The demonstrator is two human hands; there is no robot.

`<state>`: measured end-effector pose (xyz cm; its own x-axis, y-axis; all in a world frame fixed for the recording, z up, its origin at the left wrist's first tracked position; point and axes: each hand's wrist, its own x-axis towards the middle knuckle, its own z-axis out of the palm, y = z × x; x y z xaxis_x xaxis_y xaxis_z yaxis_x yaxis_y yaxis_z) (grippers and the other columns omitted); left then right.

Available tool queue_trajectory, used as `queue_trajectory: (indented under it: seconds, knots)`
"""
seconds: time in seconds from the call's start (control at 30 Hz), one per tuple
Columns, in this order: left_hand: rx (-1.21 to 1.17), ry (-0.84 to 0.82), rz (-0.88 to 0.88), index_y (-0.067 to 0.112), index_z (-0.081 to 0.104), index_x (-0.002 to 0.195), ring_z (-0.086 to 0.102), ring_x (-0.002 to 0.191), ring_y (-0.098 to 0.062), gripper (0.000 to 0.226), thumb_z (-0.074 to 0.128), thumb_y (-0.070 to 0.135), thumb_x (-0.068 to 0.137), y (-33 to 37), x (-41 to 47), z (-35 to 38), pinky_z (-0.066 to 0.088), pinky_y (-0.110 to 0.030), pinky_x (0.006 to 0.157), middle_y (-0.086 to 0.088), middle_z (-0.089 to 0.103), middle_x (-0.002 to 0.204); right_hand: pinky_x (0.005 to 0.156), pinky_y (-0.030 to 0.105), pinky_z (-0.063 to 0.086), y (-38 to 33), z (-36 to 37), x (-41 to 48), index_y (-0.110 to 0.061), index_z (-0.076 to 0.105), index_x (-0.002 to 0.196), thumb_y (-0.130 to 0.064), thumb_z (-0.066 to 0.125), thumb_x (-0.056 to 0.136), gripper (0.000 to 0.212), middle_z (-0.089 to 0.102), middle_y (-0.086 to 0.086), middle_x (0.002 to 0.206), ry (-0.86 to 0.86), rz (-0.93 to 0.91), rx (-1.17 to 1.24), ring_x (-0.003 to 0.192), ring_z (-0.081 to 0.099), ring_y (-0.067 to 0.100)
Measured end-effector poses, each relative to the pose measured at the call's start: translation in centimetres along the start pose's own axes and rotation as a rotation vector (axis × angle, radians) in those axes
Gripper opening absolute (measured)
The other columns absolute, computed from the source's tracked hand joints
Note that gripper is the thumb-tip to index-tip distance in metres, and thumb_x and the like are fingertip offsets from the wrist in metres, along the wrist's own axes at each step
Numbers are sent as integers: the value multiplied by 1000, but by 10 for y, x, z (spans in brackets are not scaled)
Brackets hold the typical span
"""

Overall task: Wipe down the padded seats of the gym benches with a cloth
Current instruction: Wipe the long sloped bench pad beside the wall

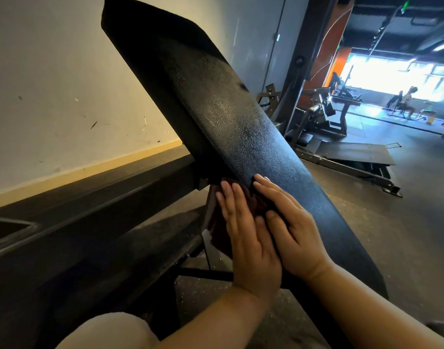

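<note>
From the head view, a long black padded bench seat (231, 127) slants up and away, its bumpy skin shining a little in the light. Both hands lie side by side low on the pad. The left hand (246, 235) is flat with its fingers straight and close together, pressing a dark brown cloth (217, 222) against the left edge of the pad — part of the cloth hangs down past the edge. The right hand (291, 227) is flat too, fingers straight, resting on the pad just beside the left hand, and touching the cloth near its top. A pale wall (52, 84) stands to the left. Far off on the right are gym machines (326, 114) on a dark floor — and bright windows (392, 74) behind them.
</note>
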<state>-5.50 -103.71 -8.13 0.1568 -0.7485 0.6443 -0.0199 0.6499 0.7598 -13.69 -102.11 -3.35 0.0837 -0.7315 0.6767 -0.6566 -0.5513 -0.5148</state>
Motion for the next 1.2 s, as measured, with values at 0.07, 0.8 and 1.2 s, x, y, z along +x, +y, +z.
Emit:
queue_trajectory:
  seconds: [0.07,0.8,1.2]
  knots:
    - [11,-6,20,5,11,157,-4,155,-21,59,31,20,103,-4,-11,4,1,-30,124,0,0,168,118,49,35,1,-1,-1,-8,53,142,3,46,87,56,47,-1,153,-14,-6,2,145,38,16]
    - [53,-114,62,27,1,158,-8,154,-15,62,31,14,106,3,-17,-2,0,-29,124,9,-5,168,120,40,31,9,-16,-26,-13,51,143,-2,51,92,53,46,-4,153,-46,59,45,146,36,15]
    - [23,-120,-38,18,2,158,-11,154,-15,67,40,10,103,12,-51,12,0,-34,124,12,-10,166,121,45,30,2,-18,-32,-14,51,143,-1,50,91,53,46,-5,154,-43,110,35,146,36,13]
